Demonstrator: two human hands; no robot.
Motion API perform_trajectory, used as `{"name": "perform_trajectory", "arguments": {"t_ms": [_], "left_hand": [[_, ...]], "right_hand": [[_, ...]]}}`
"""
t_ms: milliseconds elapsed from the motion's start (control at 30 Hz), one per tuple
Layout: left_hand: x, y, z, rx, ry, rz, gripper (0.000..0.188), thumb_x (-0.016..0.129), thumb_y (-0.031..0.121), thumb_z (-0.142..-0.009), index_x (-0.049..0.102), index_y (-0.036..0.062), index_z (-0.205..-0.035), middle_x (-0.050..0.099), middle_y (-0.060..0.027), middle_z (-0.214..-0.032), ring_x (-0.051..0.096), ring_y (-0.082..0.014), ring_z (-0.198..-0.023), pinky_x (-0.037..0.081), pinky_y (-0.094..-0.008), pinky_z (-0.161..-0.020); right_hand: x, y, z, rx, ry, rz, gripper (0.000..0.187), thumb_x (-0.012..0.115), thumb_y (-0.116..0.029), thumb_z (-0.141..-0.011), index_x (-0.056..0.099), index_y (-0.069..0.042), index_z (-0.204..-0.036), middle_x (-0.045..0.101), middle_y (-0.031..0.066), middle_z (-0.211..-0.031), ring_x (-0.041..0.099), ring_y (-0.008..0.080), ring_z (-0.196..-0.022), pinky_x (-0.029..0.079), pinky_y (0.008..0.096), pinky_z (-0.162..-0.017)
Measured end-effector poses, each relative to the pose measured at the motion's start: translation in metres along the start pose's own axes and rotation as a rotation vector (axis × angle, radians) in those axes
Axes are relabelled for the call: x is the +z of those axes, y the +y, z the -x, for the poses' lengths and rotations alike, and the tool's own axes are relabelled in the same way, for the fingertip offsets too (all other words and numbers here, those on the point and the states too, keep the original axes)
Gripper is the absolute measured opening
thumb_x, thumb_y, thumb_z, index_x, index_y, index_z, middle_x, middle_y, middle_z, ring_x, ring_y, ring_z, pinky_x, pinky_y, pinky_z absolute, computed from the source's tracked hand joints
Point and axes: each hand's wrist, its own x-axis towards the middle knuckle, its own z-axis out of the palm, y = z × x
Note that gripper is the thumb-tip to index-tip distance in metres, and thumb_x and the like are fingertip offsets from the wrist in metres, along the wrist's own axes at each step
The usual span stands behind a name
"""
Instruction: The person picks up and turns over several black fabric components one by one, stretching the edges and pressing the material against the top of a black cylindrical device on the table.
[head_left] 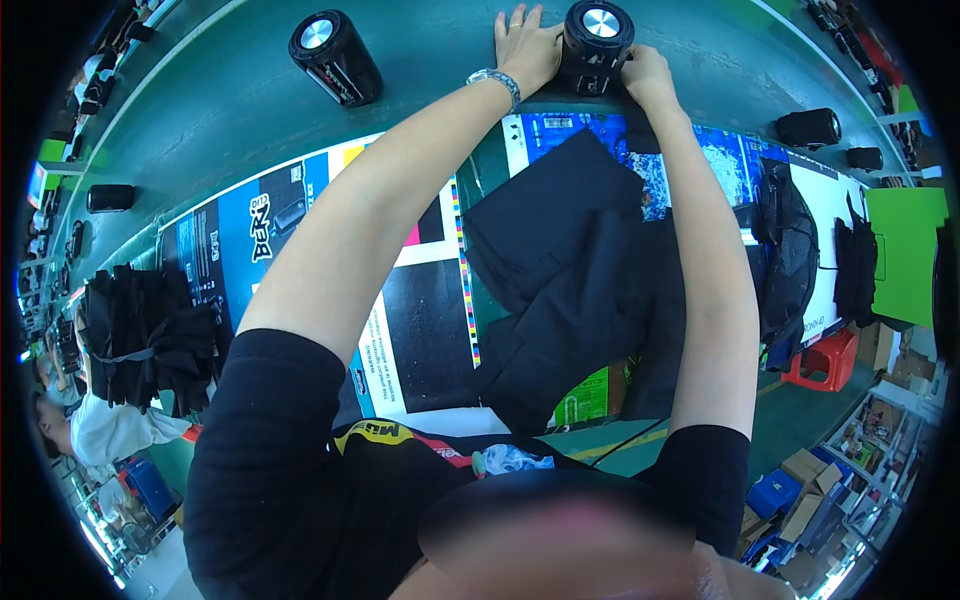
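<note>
Faced a long, green, smooth-topped table (pixel 440 45) bending across the upper frame. Had glossy paper sheets printed in blue, white and black (pixel 430 310) over its near part. Saw matte black fabric pieces (pixel 560 250) heaped loosely at center, between both forearms, and a thick bundle of black fabric strips (pixel 145 335) at the left. Saw a flat, bright green panel (pixel 905 250) at the far right, with a black mesh bag (pixel 790 260) nearer the center.

Had a black cylindrical speaker with a shiny silver disc on top (pixel 598 50) upright at the top of the frame, right of center, between both hands. Saw a matching black cylinder with a silver disc (pixel 337 60) at upper left, well apart from it. Had the left hand (pixel 528 50) spread, close against the speaker's left side. Had the right hand (pixel 650 78) curled at its right side; could not tell whether pinching anything. Noted a small black cylinder lying sideways (pixel 110 198) at the left and a silvery wristband (pixel 508 84) above the left hand's wrist.
</note>
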Motion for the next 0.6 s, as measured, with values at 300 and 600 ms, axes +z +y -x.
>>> {"name": "perform_trajectory", "arguments": {"t_ms": [300, 600], "left_hand": [[-0.083, 0.061, -0.024, -0.628, 0.028, 1.73, 0.044, 0.051, 0.038, -0.087, 0.064, -0.0013, -0.1, 0.066, -0.0151, -0.092, 0.061, -0.0196, -0.085, 0.048, -0.0312, -0.075], [-0.127, 0.05, -0.034, -0.738, -0.001, 2.564, 0.073, 0.01, 0.053, -0.094, 0.053, -0.003, -0.111, 0.058, -0.0231, -0.111, 0.055, -0.0356, -0.105, 0.042, -0.048, -0.098]], "right_hand": [[-0.005, -0.006, 0.036, -0.048, 0.105, -0.148, 0.025, 0.056, -0.025, -0.083, 0.069, -0.011, -0.099, 0.065, 0.0187, -0.105, 0.061, 0.037, -0.099, 0.048, 0.0432, -0.085], [-0.057, -0.055, 0.111, 0.005, -0.141, -1.38, 0.06, 0.061, -0.055, -0.084, 0.059, -0.001, -0.11, 0.063, 0.008, -0.08, 0.046, 0.0044, -0.051, 0.036, 0.0199, -0.045]]}}
